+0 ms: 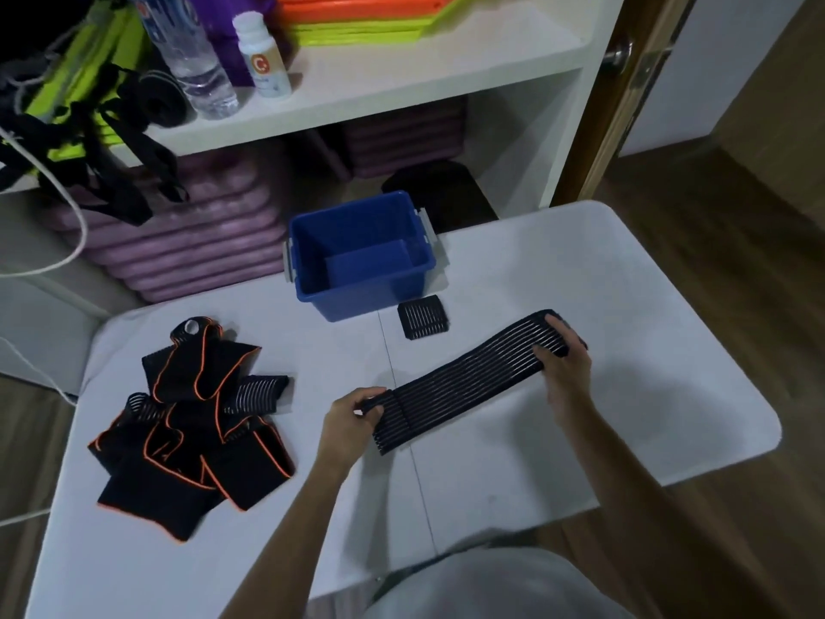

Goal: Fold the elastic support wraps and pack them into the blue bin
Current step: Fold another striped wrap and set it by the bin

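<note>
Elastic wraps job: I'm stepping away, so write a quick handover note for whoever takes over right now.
Left hand grips one end of the striped wrap; right hand holds the other end, stretched flat on the table.
Blue bin holds nothing visible.
One small folded wrap lies beside the bin.
Orange-trimmed pile lies unfolded at left.
Left: fold this wrap, fold the pile, pack everything.

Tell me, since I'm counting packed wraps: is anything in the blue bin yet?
No, the blue bin shows only its bare floor; the folded wrap lies outside it.
</note>
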